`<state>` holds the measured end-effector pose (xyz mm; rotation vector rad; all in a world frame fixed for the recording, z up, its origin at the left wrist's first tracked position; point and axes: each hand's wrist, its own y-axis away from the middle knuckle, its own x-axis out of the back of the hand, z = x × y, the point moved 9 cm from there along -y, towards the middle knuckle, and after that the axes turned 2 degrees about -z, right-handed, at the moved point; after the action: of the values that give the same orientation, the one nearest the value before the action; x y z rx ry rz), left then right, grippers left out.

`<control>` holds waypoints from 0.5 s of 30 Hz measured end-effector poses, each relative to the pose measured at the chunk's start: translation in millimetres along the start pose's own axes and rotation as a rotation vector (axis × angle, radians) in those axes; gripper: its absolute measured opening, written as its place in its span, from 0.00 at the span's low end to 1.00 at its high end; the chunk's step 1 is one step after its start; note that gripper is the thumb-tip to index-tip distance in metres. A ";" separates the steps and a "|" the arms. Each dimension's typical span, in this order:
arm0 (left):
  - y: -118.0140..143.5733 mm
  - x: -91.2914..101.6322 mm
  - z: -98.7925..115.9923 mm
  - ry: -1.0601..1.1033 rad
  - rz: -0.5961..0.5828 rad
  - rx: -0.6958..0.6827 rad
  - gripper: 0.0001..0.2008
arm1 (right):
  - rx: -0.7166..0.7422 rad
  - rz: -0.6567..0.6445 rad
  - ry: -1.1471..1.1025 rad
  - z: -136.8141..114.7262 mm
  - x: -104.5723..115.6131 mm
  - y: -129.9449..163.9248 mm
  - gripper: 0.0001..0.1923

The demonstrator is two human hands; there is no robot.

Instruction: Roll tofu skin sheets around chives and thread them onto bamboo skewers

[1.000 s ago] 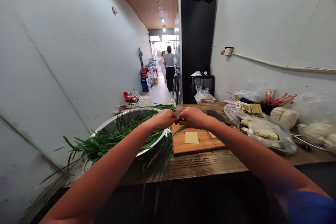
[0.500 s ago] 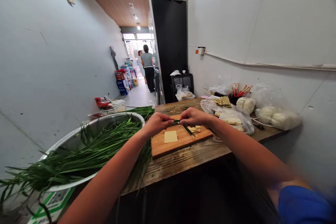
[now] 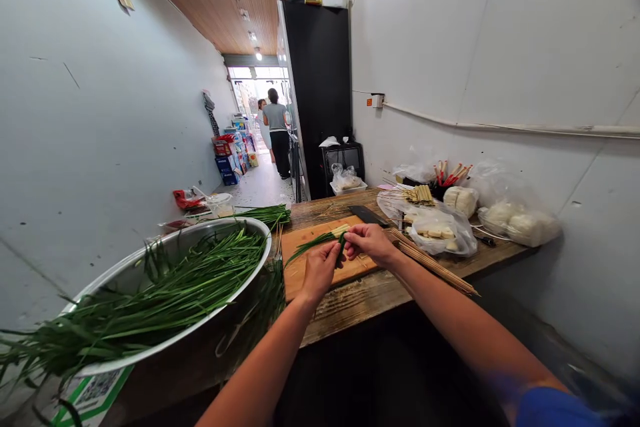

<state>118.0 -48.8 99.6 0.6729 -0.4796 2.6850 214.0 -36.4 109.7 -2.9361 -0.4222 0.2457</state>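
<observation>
My left hand (image 3: 321, 271) and my right hand (image 3: 369, 243) meet over the wooden cutting board (image 3: 300, 273), fingers pinched close together. Between their fingertips is a small folded piece of green chives (image 3: 342, 239), partly covered by the fingers. Just behind the hands lies a bunch of chives (image 3: 314, 242) on the board, with pale yellowish pieces (image 3: 340, 229) at its right end. The fingers hide part of the board.
A large metal basin (image 3: 253, 273) heaped with long chives (image 3: 200, 287) stands at left. Beyond the board lies a dark flat blade (image 3: 367, 215). Bamboo skewers (image 3: 435, 264), bagged pale blocks (image 3: 435, 230) and wrapped white bundles (image 3: 517, 219) are at right. Two people (image 3: 277, 130) stand far off.
Both hands have come closer together, the left one shifting right and nearer. The pale square sheet on the board no longer shows. A dark blade and loose skewers now appear on the table.
</observation>
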 end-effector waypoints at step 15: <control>-18.9 61.1 -13.9 -0.368 -0.149 -0.111 0.15 | 0.595 -0.007 1.080 -10.8 -26.0 0.8 0.12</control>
<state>69.1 -12.3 123.2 1.1290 -0.6372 2.3808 191.6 -46.2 123.7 -2.0622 -0.1348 -0.9845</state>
